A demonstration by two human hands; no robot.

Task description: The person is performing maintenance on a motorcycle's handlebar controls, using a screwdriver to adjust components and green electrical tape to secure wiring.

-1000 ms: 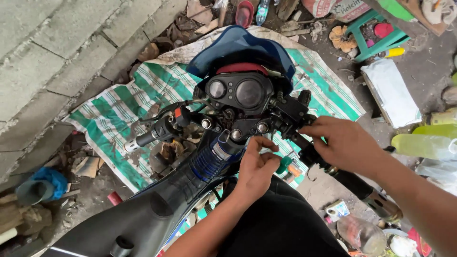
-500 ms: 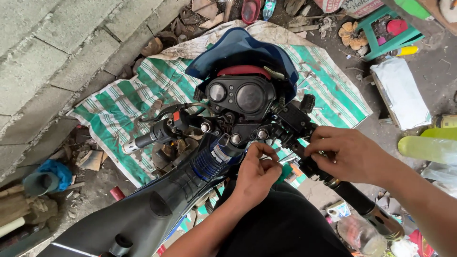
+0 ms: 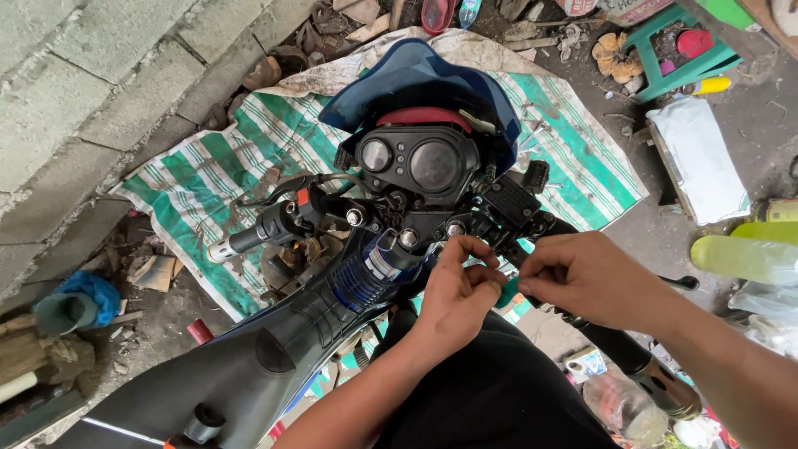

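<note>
Both hands now meet at the motorcycle's handlebar clamp.

Centre frame, the left hand [image 3: 457, 291] pinches by the clamp [image 3: 499, 218]; the right hand [image 3: 586, 278], earlier gripping the bar [image 3: 611, 345] farther right, has slid inward, fingertips touching together.

Both hands, left hand [image 3: 455, 291] and right hand [image 3: 586, 278], crowded the black handlebar clamp [image 3: 499, 212]. Black twin-dial instrument cluster [image 3: 416, 158] blocked passage straight ahead. Left black handlebar grip [image 3: 249, 239] and its lever barred the left side. Grey concrete block wall [image 3: 91, 91] closed off far left. Open room lay over the green-and-white striped cloth [image 3: 195, 179] and bare ground before the white flat box [image 3: 698, 158].
</note>
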